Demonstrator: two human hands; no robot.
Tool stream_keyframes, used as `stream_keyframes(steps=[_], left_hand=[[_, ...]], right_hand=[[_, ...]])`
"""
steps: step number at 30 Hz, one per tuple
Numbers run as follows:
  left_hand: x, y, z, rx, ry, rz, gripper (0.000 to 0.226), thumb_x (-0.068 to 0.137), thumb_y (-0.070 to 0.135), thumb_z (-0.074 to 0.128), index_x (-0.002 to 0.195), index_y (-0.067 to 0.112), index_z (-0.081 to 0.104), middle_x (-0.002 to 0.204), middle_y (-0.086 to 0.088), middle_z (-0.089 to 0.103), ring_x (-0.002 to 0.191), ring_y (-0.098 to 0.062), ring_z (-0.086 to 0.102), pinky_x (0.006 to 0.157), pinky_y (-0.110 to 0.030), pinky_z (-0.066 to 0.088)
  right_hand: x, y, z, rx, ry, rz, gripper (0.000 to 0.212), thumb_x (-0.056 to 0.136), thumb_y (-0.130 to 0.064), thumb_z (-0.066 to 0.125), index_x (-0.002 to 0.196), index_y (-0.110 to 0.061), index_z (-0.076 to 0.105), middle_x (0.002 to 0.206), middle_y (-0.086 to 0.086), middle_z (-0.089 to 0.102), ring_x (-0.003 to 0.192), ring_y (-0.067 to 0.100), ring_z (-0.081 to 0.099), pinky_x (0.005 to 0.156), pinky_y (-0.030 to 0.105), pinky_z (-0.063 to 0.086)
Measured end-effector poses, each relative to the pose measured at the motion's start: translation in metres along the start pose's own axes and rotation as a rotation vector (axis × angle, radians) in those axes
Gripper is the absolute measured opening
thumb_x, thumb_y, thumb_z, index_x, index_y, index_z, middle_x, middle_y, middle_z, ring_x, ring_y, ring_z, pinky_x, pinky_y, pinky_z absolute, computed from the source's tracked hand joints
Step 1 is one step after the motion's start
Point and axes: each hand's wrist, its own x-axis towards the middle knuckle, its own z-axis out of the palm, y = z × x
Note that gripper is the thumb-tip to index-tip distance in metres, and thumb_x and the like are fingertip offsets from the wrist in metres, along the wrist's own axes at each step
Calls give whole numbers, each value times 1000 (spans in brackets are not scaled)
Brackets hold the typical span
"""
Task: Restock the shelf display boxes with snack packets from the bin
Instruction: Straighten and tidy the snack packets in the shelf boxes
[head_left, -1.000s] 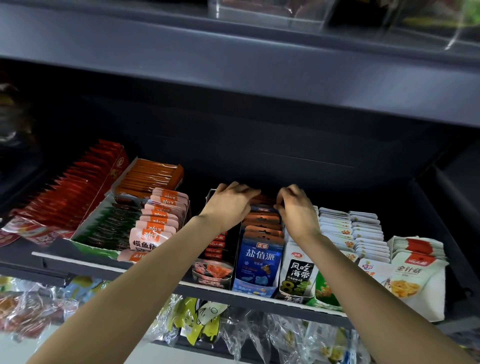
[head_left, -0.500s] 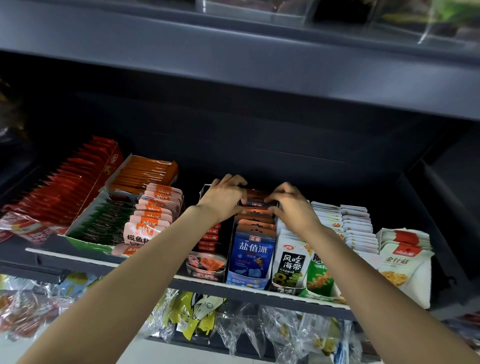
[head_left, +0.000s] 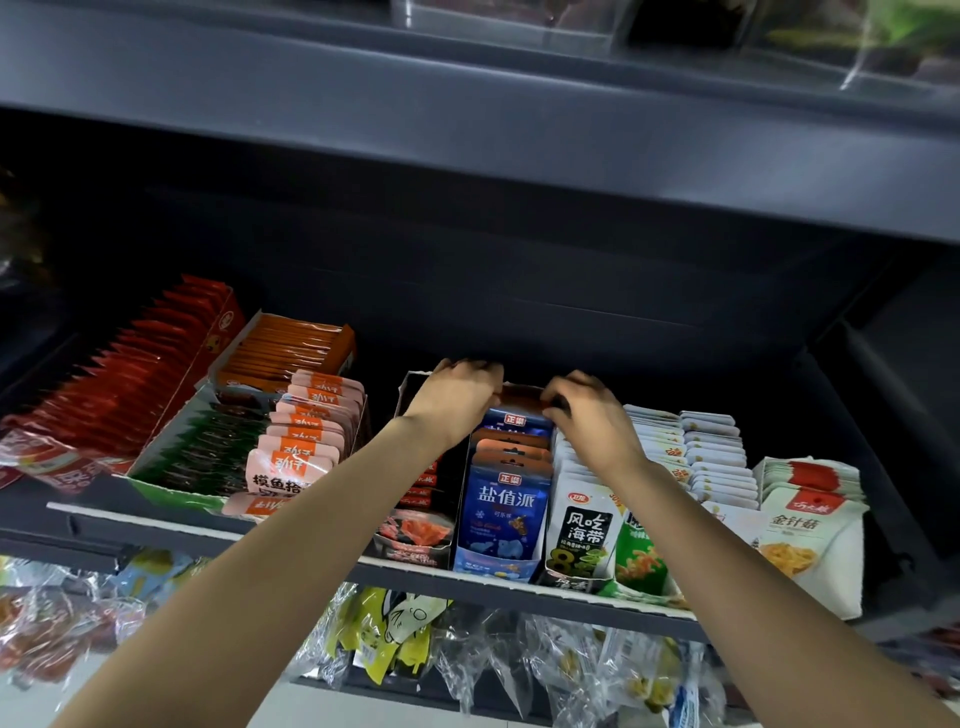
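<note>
Both hands, left hand (head_left: 457, 397) and right hand (head_left: 587, 410), are gripping brown packets (head_left: 519, 397) at the far end of the blue display box (head_left: 501, 512); forcing them risks crumpling or toppling neighbouring rows.

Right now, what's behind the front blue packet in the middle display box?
Behind the front blue packet stands a row of brown-topped packets, then another blue packet. The left hand and right hand cover the back of the row.
</note>
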Motion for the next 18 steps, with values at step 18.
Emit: stream_keyframes(steps=[18], left_hand=[[-11,-13,0,60,-139,63,47,100,19,38,146,28,29,150,3,33,141,-17,22,114,-35,18]], right_hand=[[4,-4,4,-135,-1,-35,30,93,-17,53,123,-17,57,122,2,55,120,23,44,96,36,39]])
